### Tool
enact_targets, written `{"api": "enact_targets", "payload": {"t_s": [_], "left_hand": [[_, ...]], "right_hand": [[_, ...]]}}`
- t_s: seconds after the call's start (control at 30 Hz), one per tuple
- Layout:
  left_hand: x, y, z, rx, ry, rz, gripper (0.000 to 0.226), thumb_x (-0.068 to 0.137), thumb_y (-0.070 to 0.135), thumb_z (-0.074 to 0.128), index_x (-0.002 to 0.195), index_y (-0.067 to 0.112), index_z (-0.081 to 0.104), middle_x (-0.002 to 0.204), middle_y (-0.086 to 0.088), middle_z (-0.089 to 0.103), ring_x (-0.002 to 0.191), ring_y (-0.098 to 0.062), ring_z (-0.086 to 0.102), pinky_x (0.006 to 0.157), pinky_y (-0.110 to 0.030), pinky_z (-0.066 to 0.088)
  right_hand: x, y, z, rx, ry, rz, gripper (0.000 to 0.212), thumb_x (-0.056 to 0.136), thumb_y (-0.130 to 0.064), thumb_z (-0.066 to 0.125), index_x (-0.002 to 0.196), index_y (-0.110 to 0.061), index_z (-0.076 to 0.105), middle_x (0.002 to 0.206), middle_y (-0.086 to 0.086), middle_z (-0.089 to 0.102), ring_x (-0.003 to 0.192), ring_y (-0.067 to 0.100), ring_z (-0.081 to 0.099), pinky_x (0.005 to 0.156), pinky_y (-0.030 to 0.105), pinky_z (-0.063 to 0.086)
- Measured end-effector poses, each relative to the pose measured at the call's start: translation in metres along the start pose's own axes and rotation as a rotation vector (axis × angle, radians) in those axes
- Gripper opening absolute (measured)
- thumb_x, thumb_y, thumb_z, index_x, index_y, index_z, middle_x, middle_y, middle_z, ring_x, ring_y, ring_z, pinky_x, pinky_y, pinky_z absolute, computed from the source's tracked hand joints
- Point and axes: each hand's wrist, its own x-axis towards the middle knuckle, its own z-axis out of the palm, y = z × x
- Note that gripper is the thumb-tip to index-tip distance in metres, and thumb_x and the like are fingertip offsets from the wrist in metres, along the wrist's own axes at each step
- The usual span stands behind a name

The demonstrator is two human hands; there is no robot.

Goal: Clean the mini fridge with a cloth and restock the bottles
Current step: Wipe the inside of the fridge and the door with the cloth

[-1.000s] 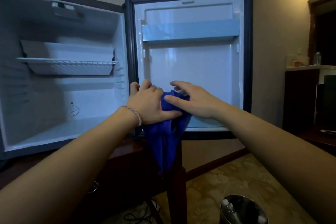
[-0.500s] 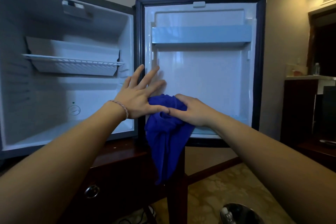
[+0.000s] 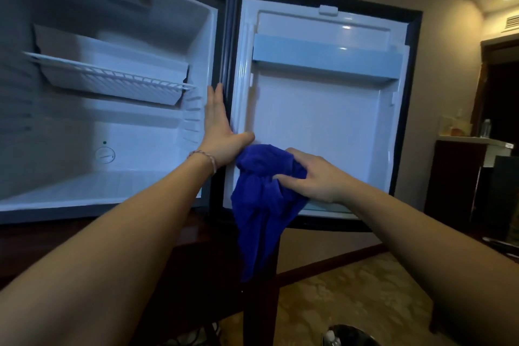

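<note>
Head view is showing the mini fridge (image 3: pixel 112 126) standing open left of both hands; the left hand (image 3: pixel 220 132) is pressing flat, fingers straight, on the hinge edge beside the open door (image 3: pixel 323 126); just right and below it, the right hand (image 3: pixel 314 177) is gripping the bunched blue cloth (image 3: pixel 261 205), which is hanging down between the wrists; no writing is showing legibly.
</note>
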Motion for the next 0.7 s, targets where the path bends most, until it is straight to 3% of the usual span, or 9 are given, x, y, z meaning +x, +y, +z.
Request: {"api": "enact_targets", "payload": {"t_s": [0.13,0.2,0.27,0.33,0.4,0.43,0.53,0.6,0.7], "left_hand": [[-0.002,-0.008,0.003,-0.104,0.005,0.001,0.108,0.081,0.010,0.070,0.158,0.030,-0.003,0.164,0.013,0.003,0.143,0.001,0.011,0.114,-0.023,0.016],[-0.002,-0.012,0.004,-0.132,0.025,-0.017,0.108,0.080,0.013,0.071,0.158,0.031,-0.002,0.163,0.013,0.007,0.141,0.000,0.015,0.113,-0.024,0.018],[-0.002,-0.013,0.006,-0.151,0.051,-0.046,0.107,0.081,0.014,0.072,0.158,0.030,-0.001,0.164,0.008,0.010,0.144,-0.007,0.018,0.114,-0.026,0.020],[-0.001,-0.012,0.008,-0.151,0.068,-0.070,0.107,0.081,0.016,0.073,0.158,0.031,0.000,0.164,0.003,0.013,0.143,-0.011,0.022,0.110,-0.025,0.021],[-0.001,-0.013,0.009,-0.145,0.073,-0.082,0.108,0.080,0.017,0.074,0.158,0.033,0.000,0.163,-0.001,0.015,0.144,-0.016,0.024,0.107,-0.026,0.021],[-0.002,-0.013,0.009,-0.143,0.070,-0.085,0.108,0.080,0.018,0.074,0.158,0.034,0.000,0.163,-0.002,0.015,0.145,-0.018,0.024,0.107,-0.026,0.021],[-0.002,-0.012,0.008,-0.150,0.057,-0.093,0.106,0.082,0.018,0.073,0.157,0.035,0.000,0.163,-0.002,0.013,0.145,-0.020,0.023,0.106,-0.028,0.020],[-0.001,-0.011,0.007,-0.147,0.052,-0.092,0.105,0.083,0.018,0.072,0.157,0.035,-0.001,0.163,-0.003,0.012,0.146,-0.020,0.023,0.105,-0.028,0.020],[0.000,-0.013,0.005,-0.129,0.038,-0.097,0.105,0.084,0.020,0.071,0.157,0.035,-0.003,0.163,-0.006,0.011,0.145,-0.023,0.023,0.104,-0.028,0.019]], "right_hand": [[-0.019,0.027,-0.041,-0.044,0.003,0.144,0.011,0.094,-0.041,0.065,0.103,-0.036,0.063,0.107,-0.010,0.067,0.101,0.014,0.063,0.082,0.026,0.048],[-0.034,0.040,-0.058,-0.068,-0.030,0.257,0.006,0.095,-0.042,0.062,0.096,-0.036,0.061,0.105,-0.007,0.066,0.095,0.013,0.063,0.075,0.026,0.047],[-0.033,0.044,-0.060,-0.155,-0.035,0.306,0.018,0.094,-0.044,0.062,0.098,-0.027,0.062,0.108,0.001,0.064,0.094,0.017,0.063,0.078,0.032,0.051],[-0.022,0.033,-0.048,-0.262,0.009,0.231,0.029,0.093,-0.039,0.056,0.115,-0.020,0.058,0.125,0.004,0.052,0.110,0.022,0.056,0.095,0.034,0.045],[-0.016,0.013,-0.030,-0.286,-0.007,0.135,0.060,0.087,-0.030,0.044,0.145,-0.039,0.033,0.138,-0.001,0.037,0.123,0.023,0.041,0.107,0.040,0.033],[-0.016,0.007,-0.024,-0.286,-0.024,0.130,0.066,0.084,-0.031,0.037,0.146,-0.049,0.024,0.139,-0.005,0.035,0.123,0.024,0.037,0.108,0.044,0.032],[-0.023,0.000,-0.016,-0.300,-0.063,0.175,0.056,0.086,-0.043,0.026,0.139,-0.062,0.023,0.141,-0.017,0.034,0.125,0.023,0.037,0.108,0.046,0.032],[-0.028,-0.001,-0.014,-0.375,-0.087,0.166,0.052,0.092,-0.061,0.031,0.141,-0.065,0.016,0.147,-0.019,0.030,0.129,0.022,0.034,0.109,0.046,0.033],[-0.031,-0.005,-0.010,-0.520,-0.105,0.133,0.086,0.069,-0.096,0.033,0.144,-0.063,0.007,0.151,-0.013,0.025,0.131,0.024,0.033,0.107,0.048,0.037]]}}
